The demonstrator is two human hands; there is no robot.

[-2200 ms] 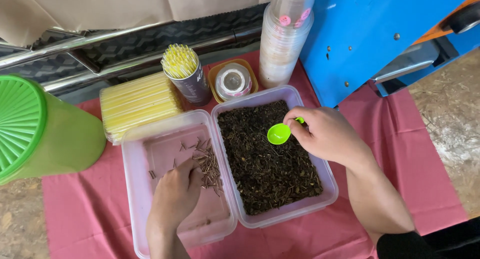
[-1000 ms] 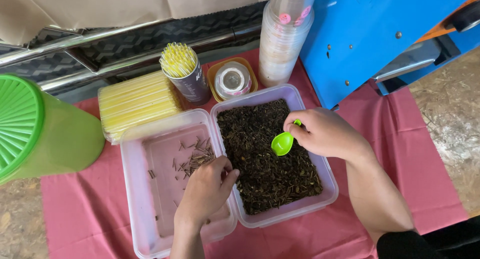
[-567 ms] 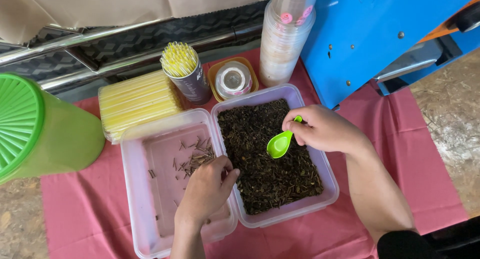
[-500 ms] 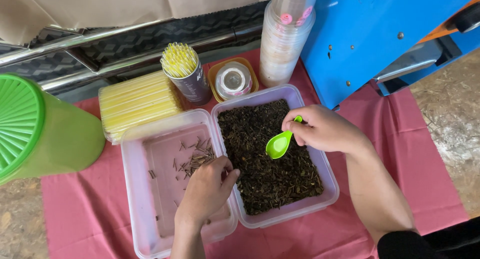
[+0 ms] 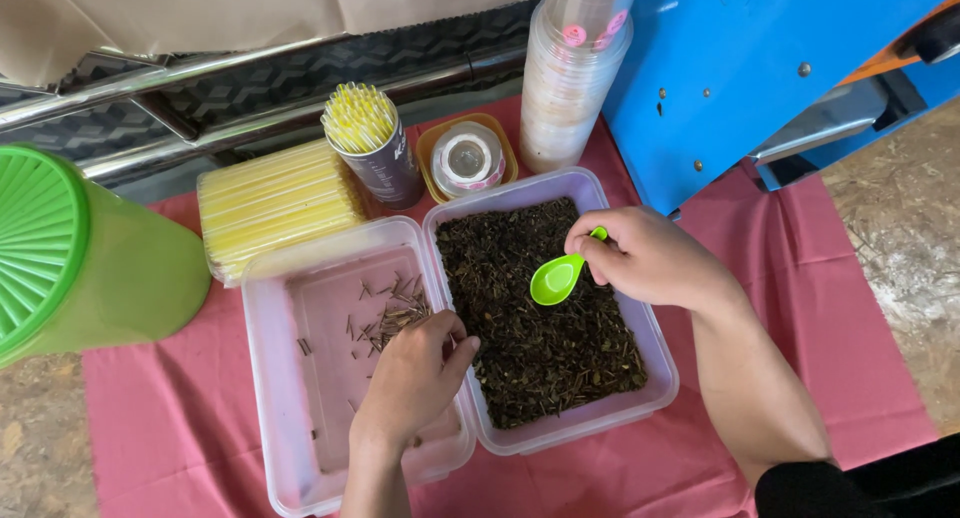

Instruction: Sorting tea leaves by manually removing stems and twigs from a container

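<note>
- Head view, right hand (image 5: pixel 648 261): curled around the handle of a small green spoon (image 5: pixel 556 277), thumb and fingers pinched on it, bowl tilted low over the dark loose leaves (image 5: pixel 535 328), seemingly so as to stir or push them about.
- Leaves filling the right-hand clear tub (image 5: pixel 612 415), set on the pink cloth (image 5: pixel 180 418) directly in front of the body.
- Left hand (image 5: pixel 413 376): lying across the shared walls of the two tubs, fingers loosely drawn together, fingertips dipping into the edge of the leaves; whether something is pinched between them cannot be told.
- Left-hand clear tub (image 5: pixel 262 378): touching the first one side by side, holding only a scatter of thin brown stalks (image 5: pixel 392 313), kept apart from the leaves.
- Behind the tubs: box of yellow straws (image 5: pixel 272 206), dark can stuffed with upright straws (image 5: pixel 376 150), small orange dish with a tape roll (image 5: pixel 466 158), tall stack of clear cups (image 5: pixel 571 78).
- Far left: green lidded jug (image 5: pixel 80 258); far right: blue machine (image 5: pixel 760 68).
</note>
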